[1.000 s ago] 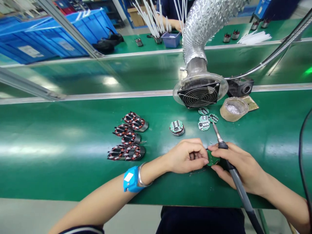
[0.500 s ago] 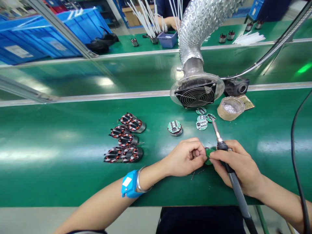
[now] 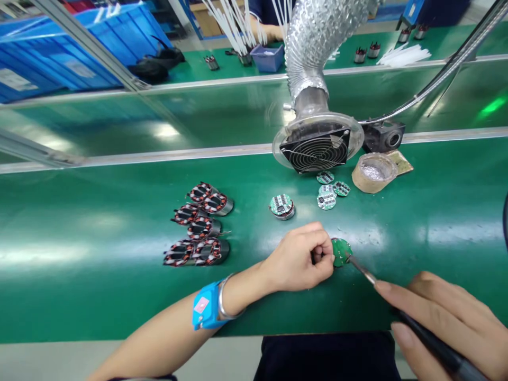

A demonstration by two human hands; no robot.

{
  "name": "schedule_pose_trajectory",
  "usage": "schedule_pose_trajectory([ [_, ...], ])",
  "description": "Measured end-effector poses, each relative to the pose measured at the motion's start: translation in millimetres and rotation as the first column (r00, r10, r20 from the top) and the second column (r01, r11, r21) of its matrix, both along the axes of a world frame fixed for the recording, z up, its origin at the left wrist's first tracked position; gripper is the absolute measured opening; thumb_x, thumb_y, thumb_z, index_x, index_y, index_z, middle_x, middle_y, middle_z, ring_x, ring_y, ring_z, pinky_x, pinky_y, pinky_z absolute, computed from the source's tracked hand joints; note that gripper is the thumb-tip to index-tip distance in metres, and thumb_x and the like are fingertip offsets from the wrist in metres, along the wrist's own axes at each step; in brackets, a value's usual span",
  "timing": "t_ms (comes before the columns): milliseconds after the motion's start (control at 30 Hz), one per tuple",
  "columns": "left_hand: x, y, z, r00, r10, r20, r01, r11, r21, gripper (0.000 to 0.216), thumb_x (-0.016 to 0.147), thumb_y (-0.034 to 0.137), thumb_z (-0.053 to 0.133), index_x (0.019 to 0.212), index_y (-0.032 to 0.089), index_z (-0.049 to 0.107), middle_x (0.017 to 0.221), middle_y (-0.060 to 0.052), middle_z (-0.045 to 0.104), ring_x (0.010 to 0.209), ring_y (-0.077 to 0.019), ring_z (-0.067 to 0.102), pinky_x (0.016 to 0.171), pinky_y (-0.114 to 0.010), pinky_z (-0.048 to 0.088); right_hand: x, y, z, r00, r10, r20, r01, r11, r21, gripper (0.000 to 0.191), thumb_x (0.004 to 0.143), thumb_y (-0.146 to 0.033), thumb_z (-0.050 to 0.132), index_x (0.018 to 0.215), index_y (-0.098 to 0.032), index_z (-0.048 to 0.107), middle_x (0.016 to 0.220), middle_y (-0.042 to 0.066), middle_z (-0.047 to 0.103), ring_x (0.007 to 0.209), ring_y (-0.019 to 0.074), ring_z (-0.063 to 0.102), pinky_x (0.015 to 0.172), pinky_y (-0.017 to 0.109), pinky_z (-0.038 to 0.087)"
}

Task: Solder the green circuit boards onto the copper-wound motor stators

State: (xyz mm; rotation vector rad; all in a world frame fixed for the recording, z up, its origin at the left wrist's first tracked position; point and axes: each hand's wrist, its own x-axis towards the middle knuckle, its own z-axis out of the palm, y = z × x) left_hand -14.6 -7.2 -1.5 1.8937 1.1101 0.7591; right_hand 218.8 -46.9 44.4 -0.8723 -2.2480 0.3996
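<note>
Pinching the small round green circuit board (image 3: pixel 341 251) at its left edge, my left hand (image 3: pixel 298 259) steadies it on the green bench (image 3: pixel 99 238) while my right hand (image 3: pixel 444 317), closed around the black-handled soldering iron (image 3: pixel 397 306), has swung its tip down from pointing far to touch the board's right side.

Both forearms are bare to the lower edge of the view. The left wrist carries a bright blue strap (image 3: pixel 206 307) with a small pale, pinkish square label on its face, and just beside it, toward two o'clock, a thin silver bangle (image 3: pixel 223 301). A dark sleeve edge shows at seven o'clock. Dark navy clothing (image 3: pixel 325 357) fills six o'clock. The right hand (image 3: pixel 444 317) is bare.
</note>
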Motion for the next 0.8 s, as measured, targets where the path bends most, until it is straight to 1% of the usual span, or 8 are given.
schedule_pose_trajectory([
  [67,1,0,1.6,1.000,0.007,-0.018,-0.007,1.000,0.004,0.007,0.070,0.010,0.056,0.065,0.015,0.056,0.067,0.002,0.049,0.055,-0.0066,0.046,0.048,-0.016,0.039,-1,-3,-4.4,1.000,0.014,0.003,-0.014,1.000,0.003,0.037,0.081,-0.008,0.056,0.116,-0.015,0.062,0.073,0.005,0.065,0.060,0.0181,0.062,0.053,0.031,0.054],
  [200,2,-1,3.6,0.999,0.012,-0.041,-0.012,1.000,0.009,0.007,0.069,0.010,0.056,0.065,0.015,0.056,0.067,0.002,0.049,0.055,-0.0068,0.046,0.047,-0.016,0.039,-6,-2,-12.2,0.998,0.033,0.044,-0.035,0.998,0.053,0.034,0.079,-0.008,0.056,0.112,-0.013,0.062,0.071,0.005,0.065,0.057,0.0169,0.061,0.048,0.028,0.053],
  [400,3,-1,5.3,0.997,0.034,-0.064,-0.032,0.999,0.027,0.007,0.069,0.010,0.055,0.065,0.016,0.054,0.067,0.002,0.050,0.054,-0.0068,0.046,0.047,-0.017,0.038,-10,-1,-6.9,0.997,0.040,0.062,-0.044,0.997,0.061,0.038,0.077,-0.007,0.056,0.114,-0.015,0.062,0.069,0.003,0.065,0.053,0.0154,0.060,0.045,0.027,0.053],
  [500,4,-2,5.7,0.997,0.041,-0.072,-0.039,0.999,0.028,0.008,0.069,0.010,0.055,0.064,0.016,0.054,0.066,0.002,0.050,0.054,-0.0070,0.045,0.047,-0.017,0.038,-11,-1,-6.1,0.997,0.038,0.071,-0.044,0.995,0.084,0.036,0.077,-0.007,0.056,0.111,-0.015,0.063,0.068,0.003,0.065,0.054,0.0160,0.061,0.046,0.027,0.053],
  [600,5,-2,5.8,0.995,0.053,-0.082,-0.052,0.998,0.025,0.008,0.068,0.010,0.055,0.064,0.016,0.054,0.066,0.002,0.050,0.054,-0.0071,0.045,0.047,-0.017,0.038,-11,-1,-6.4,0.994,0.049,0.094,-0.058,0.994,0.088,0.033,0.077,-0.007,0.056,0.108,-0.012,0.063,0.068,0.004,0.065,0.055,0.0161,0.061,0.047,0.028,0.053],
  [733,5,-3,6.1,0.993,0.066,-0.100,-0.065,0.998,0.014,0.007,0.068,0.010,0.056,0.064,0.016,0.054,0.066,0.001,0.050,0.054,-0.0072,0.045,0.047,-0.018,0.037,-11,-2,-8.9,0.988,0.065,0.141,-0.077,0.994,0.083,0.034,0.078,-0.007,0.056,0.111,-0.013,0.063,0.067,0.003,0.065,0.053,0.0156,0.059,0.047,0.029,0.053],
  [800,6,-3,6.5,0.992,0.070,-0.103,-0.070,0.998,0.012,0.007,0.068,0.010,0.056,0.064,0.016,0.054,0.067,0.001,0.050,0.054,-0.0072,0.045,0.047,-0.018,0.037,-10,-2,-11.4,0.987,0.067,0.149,-0.083,0.991,0.107,0.033,0.078,-0.007,0.056,0.110,-0.013,0.064,0.066,0.003,0.064,0.053,0.0163,0.059,0.047,0.031,0.053],
])
